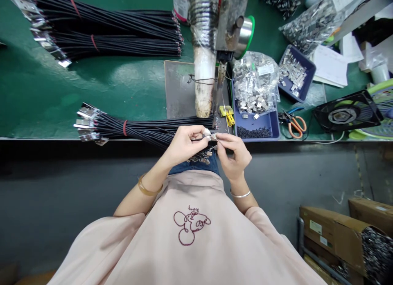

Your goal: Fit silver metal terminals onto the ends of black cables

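Green-matted workbench [92, 93], viewed from above. At its front edge the left hand [183, 145] and right hand [233, 155] met, fingertips of both pinched closed on a small metal connector shell [213, 136]. A bundle of black cables [147, 129] lay just beside the left hand; a blue tray [272, 122] of shells stood beyond the right hand.

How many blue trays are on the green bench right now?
2. One blue plastic tray sits just beyond the right hand, holding a clear bag of metal shells; the other lies farther back right with loose shells. Bags may hide more.
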The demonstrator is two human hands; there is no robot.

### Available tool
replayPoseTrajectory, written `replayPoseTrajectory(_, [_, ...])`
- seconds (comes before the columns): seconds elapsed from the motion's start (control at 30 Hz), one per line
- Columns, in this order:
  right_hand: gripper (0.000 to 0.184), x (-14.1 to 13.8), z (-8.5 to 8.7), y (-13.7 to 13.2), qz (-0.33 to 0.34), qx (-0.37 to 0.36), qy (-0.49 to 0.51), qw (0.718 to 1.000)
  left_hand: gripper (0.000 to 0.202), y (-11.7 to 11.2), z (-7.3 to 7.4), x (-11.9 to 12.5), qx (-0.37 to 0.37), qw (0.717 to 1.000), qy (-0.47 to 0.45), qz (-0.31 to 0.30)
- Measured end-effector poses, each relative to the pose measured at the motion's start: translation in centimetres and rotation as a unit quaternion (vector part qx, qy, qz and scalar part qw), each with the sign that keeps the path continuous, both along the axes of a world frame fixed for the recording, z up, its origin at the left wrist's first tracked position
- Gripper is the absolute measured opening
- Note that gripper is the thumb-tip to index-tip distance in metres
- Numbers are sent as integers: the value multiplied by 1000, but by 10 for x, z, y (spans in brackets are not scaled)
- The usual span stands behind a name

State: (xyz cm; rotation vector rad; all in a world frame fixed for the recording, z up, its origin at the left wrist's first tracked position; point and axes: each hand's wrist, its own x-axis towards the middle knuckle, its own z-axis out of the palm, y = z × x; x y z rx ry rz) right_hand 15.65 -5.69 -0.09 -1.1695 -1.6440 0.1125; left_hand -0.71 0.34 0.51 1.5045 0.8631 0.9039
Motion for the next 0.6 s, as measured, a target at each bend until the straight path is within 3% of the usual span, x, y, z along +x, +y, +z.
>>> replayPoseTrajectory(0.27, [5,1,-9,8,-5,-102,136,985,13,1,-1,5,-37,999,-15,31])
replayPoseTrajectory(0.47, [10,-1,-5,13,-12,-32,18,999,18,2,-1,9,-37,996,-23,72])
replayPoseTrajectory(0.6, [13,1,-5,14,-12,-24,-19,999,16,2,0,12,-38,995,-20,89])
